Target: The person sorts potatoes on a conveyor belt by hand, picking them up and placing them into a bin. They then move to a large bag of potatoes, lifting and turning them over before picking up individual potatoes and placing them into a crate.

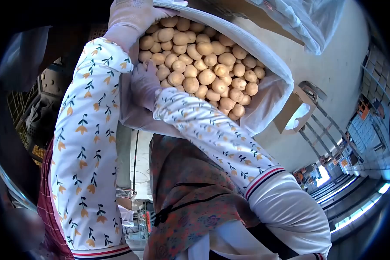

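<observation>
Handling the potatoes (207, 77) seems underway, left hand (132, 15) with grip hidden, right hand (144, 84) with fingers loosely curled, hold unclear, calling for gentle contact.

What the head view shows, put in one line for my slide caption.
Potatoes in a plastic-lined container, the left hand at its rim and the right hand beside the potatoes.
</observation>
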Demonstrator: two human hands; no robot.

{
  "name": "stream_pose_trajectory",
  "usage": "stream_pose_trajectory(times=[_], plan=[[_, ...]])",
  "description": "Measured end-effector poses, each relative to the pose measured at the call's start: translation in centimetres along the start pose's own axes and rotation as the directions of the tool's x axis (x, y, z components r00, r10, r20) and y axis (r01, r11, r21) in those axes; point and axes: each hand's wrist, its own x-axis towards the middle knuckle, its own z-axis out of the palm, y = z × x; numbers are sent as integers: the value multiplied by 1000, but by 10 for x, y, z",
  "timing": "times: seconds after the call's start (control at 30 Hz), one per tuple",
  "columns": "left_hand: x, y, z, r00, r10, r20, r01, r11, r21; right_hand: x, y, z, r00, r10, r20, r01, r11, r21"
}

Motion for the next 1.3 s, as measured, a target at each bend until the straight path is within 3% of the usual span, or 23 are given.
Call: stream_pose_trajectory(times=[0.03,0.07,0.17,0.2,0.3,0.4,0.47,0.5,0.63,0.7,0.77,0.8,0.83,0.87,0.9,0.93,0.97,1.03,1.1,1.3], plan=[[1,-1,1,1000,-6,-4,6,1000,5,0,-2,12,997,49,-52,-51,998,-35],[1,-1,0,1000,-9,1,9,1000,5,-13,15,-17,997,-46,56,39,992,118],[1,-3,0,1000,-15,27,15,1000,19,-29,24,-33,948,-100,301,43,981,192],[1,-3,0,999,-15,37,14,1000,27,-37,25,-31,973,-95,213,72,991,112],[0,-5,0,998,-15,63,13,999,40,-63,60,-35,944,-133,301,60,969,239],[0,-6,2,996,-23,85,18,998,53,-97,70,-41,958,-194,213,178,980,94],[0,-7,3,995,-21,99,15,998,61,-117,87,-59,946,-199,257,198,980,29],[-1,-6,3,994,-21,109,15,998,60,-136,102,-49,973,-230,17,226,966,129],[-3,-4,5,996,-33,83,27,997,79,-203,159,-49,976,-144,-162,157,985,68],[-1,0,3,996,-36,82,34,999,30,-226,178,-59,996,42,-84,-40,999,21],[2,2,0,998,-12,63,14,999,-32,-225,181,-82,942,222,252,-201,974,-105],[3,2,1,999,-6,52,8,1000,-27,-212,177,-99,914,204,350,-134,968,-214],[2,1,2,999,1,46,0,1000,-22,-203,177,-96,997,52,53,-43,984,-173],[2,0,5,999,7,38,-7,1000,-17,-173,175,-102,932,-137,-335,120,990,-71],[3,-2,7,1000,12,27,-12,1000,-10,-139,165,-111,864,-180,-470,198,980,-12],[2,-2,8,1000,15,19,-15,1000,-1,-106,159,-114,855,-209,-474,263,964,49],[2,-2,7,1000,1,26,-1,1000,-13,-68,156,-106,787,-273,-553,319,948,-14],[4,-1,4,999,-16,39,18,999,-39,-7,156,-97,924,-267,-274,292,955,56],[3,-4,8,999,11,-34,-12,999,-31,17,138,-123,995,-101,16,102,995,-22],[-2,3,9,999,-2,-46,1,999,-35,27,133,-110,996,-65,61,67,997,-35]])
